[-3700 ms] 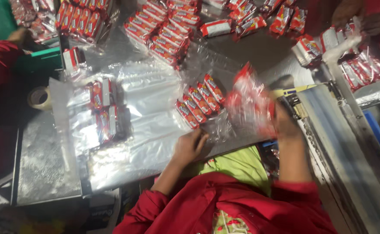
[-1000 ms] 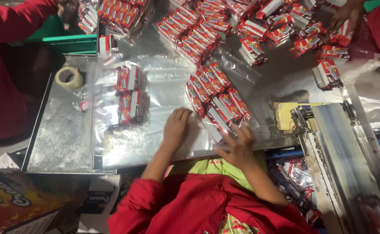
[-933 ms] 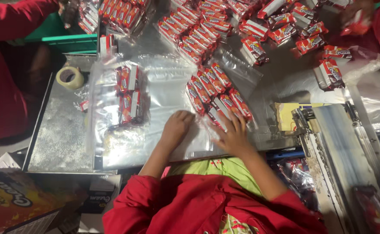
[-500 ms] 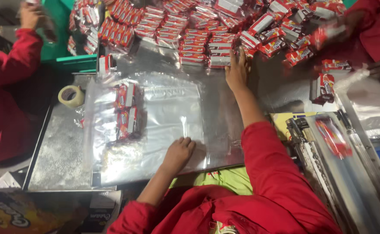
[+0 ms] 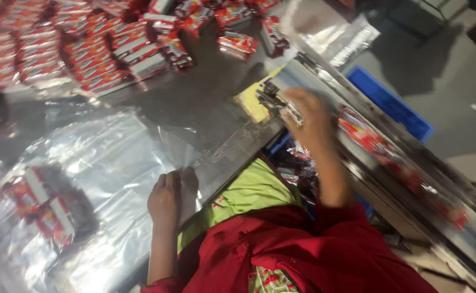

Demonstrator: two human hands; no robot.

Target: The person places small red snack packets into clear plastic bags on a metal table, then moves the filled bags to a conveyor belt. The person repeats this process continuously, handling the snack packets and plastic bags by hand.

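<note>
The clear bag (image 5: pixel 102 163) lies flat on the metal table (image 5: pixel 205 97). The left hand (image 5: pixel 165 198) presses its near edge, fingers loosely curled. Right of the bag, the blurred right hand (image 5: pixel 308 116) reaches over the sealer (image 5: pixel 390 157); grip unclear. Red packets (image 5: pixel 86 49) lie beyond.

Bare metal table (image 5: pixel 216 103) lies open between the red packet rows (image 5: pixel 86 54) and the clear plastic bags (image 5: pixel 113 163) (a sealing machine (image 5: pixel 390 157) blocks the right side).
</note>
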